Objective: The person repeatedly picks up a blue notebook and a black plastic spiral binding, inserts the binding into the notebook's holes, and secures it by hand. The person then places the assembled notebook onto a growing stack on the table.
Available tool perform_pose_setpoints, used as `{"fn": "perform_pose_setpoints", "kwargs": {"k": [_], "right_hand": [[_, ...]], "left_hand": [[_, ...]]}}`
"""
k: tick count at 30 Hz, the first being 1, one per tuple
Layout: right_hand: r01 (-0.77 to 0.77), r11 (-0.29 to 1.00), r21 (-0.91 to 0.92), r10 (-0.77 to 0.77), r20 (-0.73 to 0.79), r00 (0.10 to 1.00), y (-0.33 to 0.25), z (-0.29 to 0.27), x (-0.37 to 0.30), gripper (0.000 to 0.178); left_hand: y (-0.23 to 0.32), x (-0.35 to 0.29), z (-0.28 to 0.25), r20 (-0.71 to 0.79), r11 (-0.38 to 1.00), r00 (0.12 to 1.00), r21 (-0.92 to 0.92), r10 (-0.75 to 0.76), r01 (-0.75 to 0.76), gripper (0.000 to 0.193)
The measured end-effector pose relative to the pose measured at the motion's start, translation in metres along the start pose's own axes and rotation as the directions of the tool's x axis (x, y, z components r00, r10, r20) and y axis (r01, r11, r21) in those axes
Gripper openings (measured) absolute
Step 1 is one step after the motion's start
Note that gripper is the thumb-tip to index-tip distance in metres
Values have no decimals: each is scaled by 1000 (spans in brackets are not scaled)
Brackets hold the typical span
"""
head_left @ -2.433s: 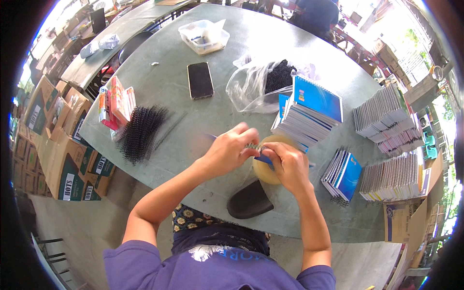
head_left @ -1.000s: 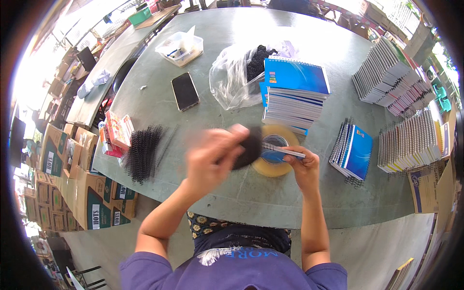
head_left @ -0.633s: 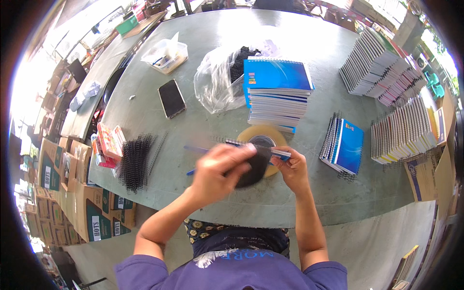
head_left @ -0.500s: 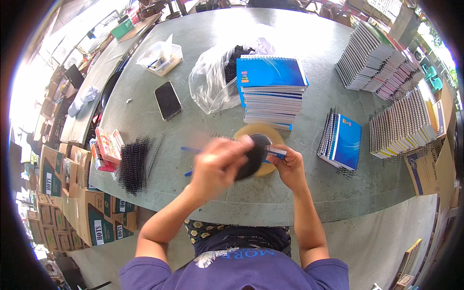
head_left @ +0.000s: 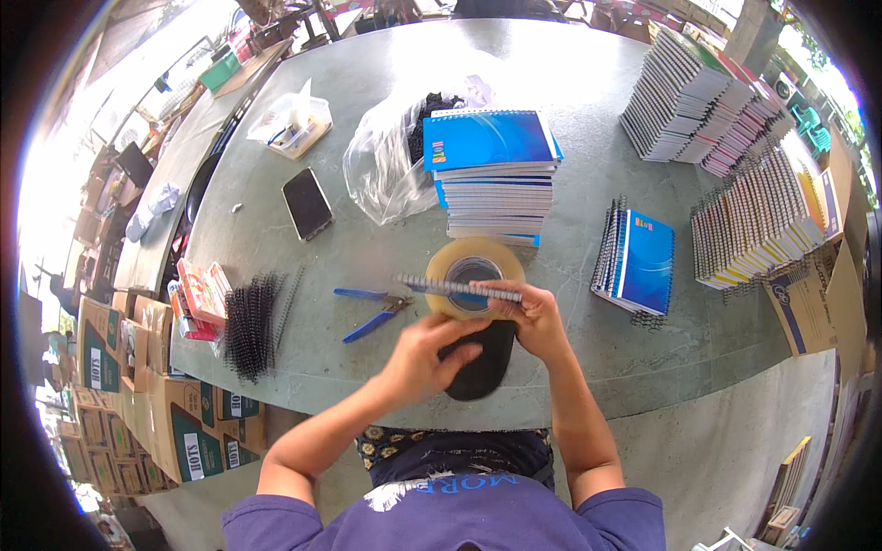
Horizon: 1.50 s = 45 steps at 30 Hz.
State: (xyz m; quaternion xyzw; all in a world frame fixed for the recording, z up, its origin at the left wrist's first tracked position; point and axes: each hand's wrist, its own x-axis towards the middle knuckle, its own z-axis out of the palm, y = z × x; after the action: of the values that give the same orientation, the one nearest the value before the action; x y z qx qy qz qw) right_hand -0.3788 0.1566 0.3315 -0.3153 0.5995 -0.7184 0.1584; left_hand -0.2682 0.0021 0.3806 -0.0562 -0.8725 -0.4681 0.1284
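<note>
- Head view: brown cartons (head_left: 188, 432) with green labels crowd the floor left of the grey table (head_left: 367, 266).
- A clear plastic bag (head_left: 390, 165) holds black coils; a clear tub (head_left: 292, 124) holds small items.
- Above a tape roll (head_left: 473, 266), the right hand (head_left: 533, 321) pinches a spiral-bound notebook (head_left: 459, 288) edge-on; the left hand (head_left: 427, 358), fingers curled, touches a black pad (head_left: 482, 363).

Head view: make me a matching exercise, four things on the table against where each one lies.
Things:
1. pliers
2. phone
3. tape roll
4. black coils

Places:
A. beside the clear plastic bag
B. at the table's left edge
C. left of the hands
D. before the tall blue notebook stack

Pairs: 1-C, 2-A, 3-D, 4-B
</note>
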Motion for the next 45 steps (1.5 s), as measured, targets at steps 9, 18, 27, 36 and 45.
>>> {"fn": "perform_pose_setpoints", "kwargs": {"k": [9, 18, 27, 36, 45], "right_hand": [[39, 983, 178, -14, -138, 990, -23, 11, 1, 21], [-77, 994, -81, 62, -180, 982, 0, -6, -18, 16], [-43, 980, -195, -4, -237, 972, 7, -1, -18, 16], [91, 904, -417, -253, -353, 901, -42, -14, -31, 25], [-146, 303, -942, -256, -228, 939, -66, -118, -63, 28]], "left_hand": [[30, 29, -16, -8, 789, 924, 523, 383, -323, 34], [12, 69, -1, 272, 922, 929, 224, 252, -316, 30], [11, 62, 5, 214, 879, 916, 276, 339, -389, 23], [39, 65, -3, -19, 827, 857, 274, 515, -491, 39], [33, 49, -9, -102, 886, 898, 240, 429, -396, 29]]}}
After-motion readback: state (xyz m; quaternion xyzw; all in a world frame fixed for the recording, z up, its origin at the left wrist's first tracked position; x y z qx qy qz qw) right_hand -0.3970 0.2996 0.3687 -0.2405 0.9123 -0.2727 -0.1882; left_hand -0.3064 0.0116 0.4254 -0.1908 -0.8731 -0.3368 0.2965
